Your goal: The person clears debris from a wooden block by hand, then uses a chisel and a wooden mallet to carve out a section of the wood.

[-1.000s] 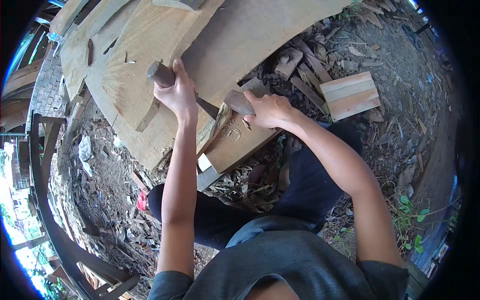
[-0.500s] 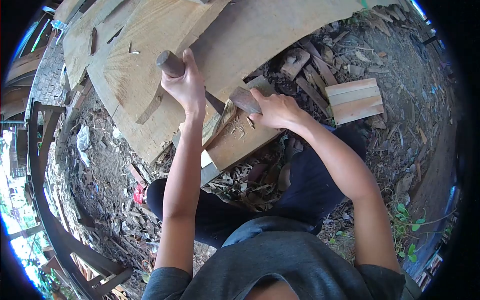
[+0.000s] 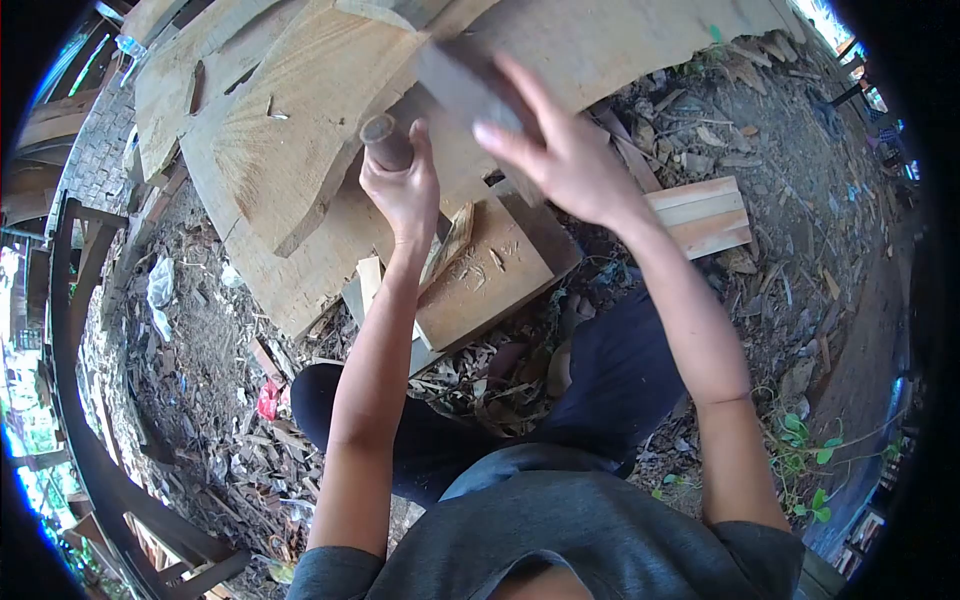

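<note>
My left hand is wrapped round the round wooden handle of a chisel, its end facing up toward me. The chisel's blade is mostly hidden behind the hand and points down to a small rough piece of wood. That piece rests on a thick wooden board strewn with shavings. Raised above and to the right of the chisel, my right hand grips a wooden block, blurred by motion. The block is apart from the chisel handle.
A large slab with visible grain lies on a wide plywood sheet ahead. Right of the board is a panel of joined strips. Wood scraps and leaves cover the ground; a curved dark frame stands at left.
My right hand has lifted the wooden block up from the board, upward in the view. My left hand with the chisel has shifted slightly right and down.
</note>
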The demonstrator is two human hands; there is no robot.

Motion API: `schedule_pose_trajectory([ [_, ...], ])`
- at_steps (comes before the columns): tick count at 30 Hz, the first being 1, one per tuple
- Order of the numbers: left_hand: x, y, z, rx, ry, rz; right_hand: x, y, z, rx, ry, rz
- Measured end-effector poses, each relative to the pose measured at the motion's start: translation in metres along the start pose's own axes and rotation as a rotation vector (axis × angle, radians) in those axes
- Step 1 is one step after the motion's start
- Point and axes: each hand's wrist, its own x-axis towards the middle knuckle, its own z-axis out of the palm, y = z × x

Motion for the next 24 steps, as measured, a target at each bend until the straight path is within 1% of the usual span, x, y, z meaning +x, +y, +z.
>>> schedule_pose_trajectory([
  [1, -0.002, 0.001, 0.000, 0.002, -0.006, -0.002, 0.016, -0.025, -0.015, 0.115, 0.100, -0.123],
  [2, -0.003, 0.002, 0.002, -0.008, 0.000, 0.078, 0.028, -0.043, -0.023, 0.205, 0.169, -0.249],
  [3, -0.003, 0.003, 0.003, -0.020, 0.010, 0.162, 0.031, -0.054, -0.025, 0.201, 0.172, -0.250],
  [4, -0.002, -0.005, 0.001, -0.022, -0.019, 0.202, 0.032, -0.066, -0.026, 0.116, 0.089, -0.225],
  [5, -0.007, -0.008, -0.005, -0.005, -0.086, 0.159, 0.031, -0.074, -0.027, 0.028, 0.005, -0.204],
  [7, -0.012, -0.009, -0.005, -0.179, -0.097, 0.162, 0.031, -0.071, -0.017, -0.132, -0.492, 0.091],
  [9, -0.006, -0.011, -0.002, -0.139, -0.068, 0.083, 0.038, -0.071, -0.035, -0.322, -0.437, -0.001],
  [10, -0.005, -0.009, -0.003, -0.096, -0.062, 0.107, 0.039, -0.073, -0.034, -0.261, -0.221, -0.140],
  [11, -0.008, -0.010, -0.004, -0.091, -0.067, 0.096, 0.038, -0.076, -0.033, -0.257, -0.228, -0.130],
  [13, -0.008, -0.011, -0.007, 0.000, -0.082, 0.134, 0.042, -0.085, -0.033, 0.077, -0.046, -0.222],
  [14, -0.009, -0.014, -0.006, -0.021, -0.054, 0.231, 0.037, -0.084, -0.024, 0.010, -0.001, -0.264],
  [15, -0.009, -0.024, -0.007, -0.066, -0.113, 0.204, 0.035, -0.076, -0.018, 0.012, 0.004, -0.265],
  [16, -0.010, -0.018, -0.006, -0.106, -0.089, 0.204, 0.035, -0.070, -0.014, -0.094, -0.259, -0.117],
  [18, -0.009, -0.010, -0.004, -0.155, -0.063, 0.210, 0.032, -0.058, -0.016, -0.156, -0.428, -0.005],
  [19, -0.008, -0.013, -0.010, -0.196, -0.081, 0.093, 0.031, -0.054, -0.017, -0.193, -0.513, 0.046],
  [20, -0.008, -0.012, -0.015, -0.236, -0.104, -0.025, 0.024, -0.043, -0.009, 0.057, -0.362, 0.044],
  [21, -0.007, -0.010, -0.020, -0.225, -0.110, -0.052, 0.018, -0.031, -0.005, 0.307, -0.207, 0.040],
  [23, 0.001, -0.004, -0.037, -0.364, -0.132, -0.163, 0.006, -0.022, -0.013, 0.363, -0.228, 0.143],
  [24, 0.005, -0.006, -0.045, -0.471, -0.140, -0.219, -0.002, -0.014, -0.011, 0.441, -0.292, 0.321],
])
